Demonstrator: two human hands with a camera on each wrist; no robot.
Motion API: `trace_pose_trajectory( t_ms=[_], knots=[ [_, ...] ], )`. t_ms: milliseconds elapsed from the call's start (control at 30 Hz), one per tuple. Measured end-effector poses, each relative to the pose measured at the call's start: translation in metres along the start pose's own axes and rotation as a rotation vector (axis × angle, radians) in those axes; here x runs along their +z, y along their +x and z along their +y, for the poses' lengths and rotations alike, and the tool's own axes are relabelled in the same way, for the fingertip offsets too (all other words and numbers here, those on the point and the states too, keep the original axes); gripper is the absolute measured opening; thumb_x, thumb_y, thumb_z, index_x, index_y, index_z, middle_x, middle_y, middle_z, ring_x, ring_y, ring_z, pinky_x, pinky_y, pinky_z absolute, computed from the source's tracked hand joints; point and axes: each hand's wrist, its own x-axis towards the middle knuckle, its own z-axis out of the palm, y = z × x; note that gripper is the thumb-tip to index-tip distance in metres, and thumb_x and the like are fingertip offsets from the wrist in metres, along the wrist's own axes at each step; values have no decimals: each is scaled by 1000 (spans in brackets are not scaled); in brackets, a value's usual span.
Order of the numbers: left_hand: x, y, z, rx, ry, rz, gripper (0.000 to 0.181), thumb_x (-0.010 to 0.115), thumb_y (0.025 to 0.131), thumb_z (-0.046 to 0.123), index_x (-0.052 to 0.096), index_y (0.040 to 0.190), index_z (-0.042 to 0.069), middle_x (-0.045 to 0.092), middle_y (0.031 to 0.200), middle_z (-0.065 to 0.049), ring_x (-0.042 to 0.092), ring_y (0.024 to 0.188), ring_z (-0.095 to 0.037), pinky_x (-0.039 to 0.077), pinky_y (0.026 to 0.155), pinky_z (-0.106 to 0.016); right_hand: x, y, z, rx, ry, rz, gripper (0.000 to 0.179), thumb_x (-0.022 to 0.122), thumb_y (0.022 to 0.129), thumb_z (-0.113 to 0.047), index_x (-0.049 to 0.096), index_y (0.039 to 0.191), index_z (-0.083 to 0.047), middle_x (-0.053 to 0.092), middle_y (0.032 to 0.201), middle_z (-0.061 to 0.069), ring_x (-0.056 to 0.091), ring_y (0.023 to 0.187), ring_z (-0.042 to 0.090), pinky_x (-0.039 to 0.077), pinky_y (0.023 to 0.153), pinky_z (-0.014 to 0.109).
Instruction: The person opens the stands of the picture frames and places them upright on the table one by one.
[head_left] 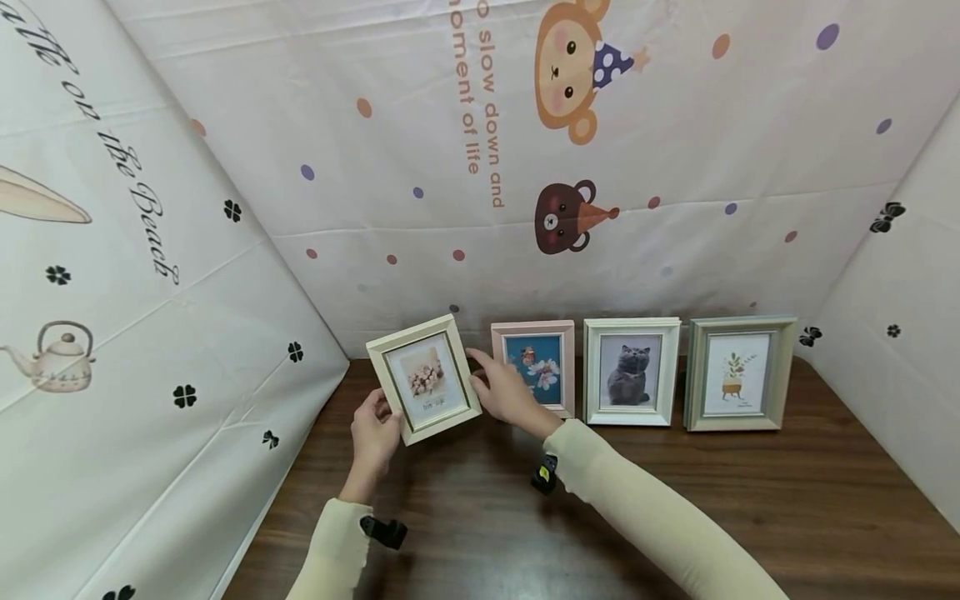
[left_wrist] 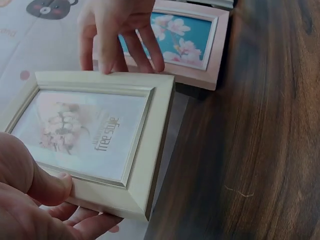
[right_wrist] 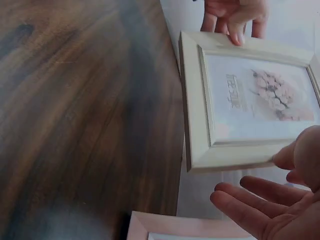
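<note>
A cream picture frame (head_left: 426,379) with a pink flower print leans tilted, raised off the wooden table at the left of the row. My left hand (head_left: 377,433) grips its lower left side, thumb (left_wrist: 52,187) on the front border and fingers behind. At the opposite side is my right hand (head_left: 508,390), its thumb tip at the frame's edge. The other right fingers (right_wrist: 245,200) are stretched out and spread, apart from the frame in the right wrist view. Behind this hand stands a pink frame (head_left: 551,367) with a blossom picture, partly hidden by it.
To the right, a white frame (head_left: 632,371) with a grey cat picture and a grey-green frame (head_left: 738,375) with a potted plant stand upright in line. Printed cloth walls (head_left: 420,221) close off the back and both sides of the brown wooden table (head_left: 480,533).
</note>
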Motion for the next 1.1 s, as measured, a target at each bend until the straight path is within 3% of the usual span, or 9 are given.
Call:
trace_pose_trajectory(
  t_ms=[100,167,267,433,700,867,1100],
  knots=[
    [0,2,-1,7,-6,-16,39,62,91,-12,64,129,-2,73,110,-24,72,102,-36,58,85,-46,5,-4,-2,-56,-36,49,46,55,105,-6,47,150,1,62,62,6,42,39,9,36,41,25],
    [2,2,-2,23,6,-19,40,62,91,-11,64,130,-3,73,112,-25,72,103,-36,58,86,-47,7,-5,-4,-71,-57,74,45,53,104,-4,48,149,2,48,52,0,34,34,8,30,37,23],
    [5,3,-2,36,18,-13,40,62,90,-11,64,130,-3,74,111,-24,73,101,-34,58,86,-46,9,-7,-6,-51,-86,94,45,53,104,-4,48,149,2,44,52,-4,32,35,8,28,37,22],
    [10,4,-5,34,46,6,42,61,90,-10,65,131,-3,74,110,-23,73,99,-32,59,84,-45,10,-9,-7,30,-96,61,48,53,106,-8,45,152,0,46,51,-1,33,36,10,28,38,24],
    [25,16,-5,49,109,67,45,57,92,-7,63,136,0,72,118,-21,69,110,-39,53,91,-55,16,-11,-8,52,-36,72,56,51,105,-11,34,156,3,43,48,-4,28,34,7,26,35,23],
    [34,26,-2,7,142,29,34,52,103,4,64,134,6,73,118,-21,65,112,-43,51,91,-57,17,-13,-9,90,1,70,62,51,104,-11,27,159,3,43,48,-4,28,34,8,27,35,24],
    [40,34,-2,-43,139,-48,42,43,106,6,52,147,4,67,128,-25,63,117,-43,53,92,-56,18,-16,-12,172,31,40,69,55,104,-13,20,162,1,44,47,-3,29,32,8,27,32,24]
  ],
)
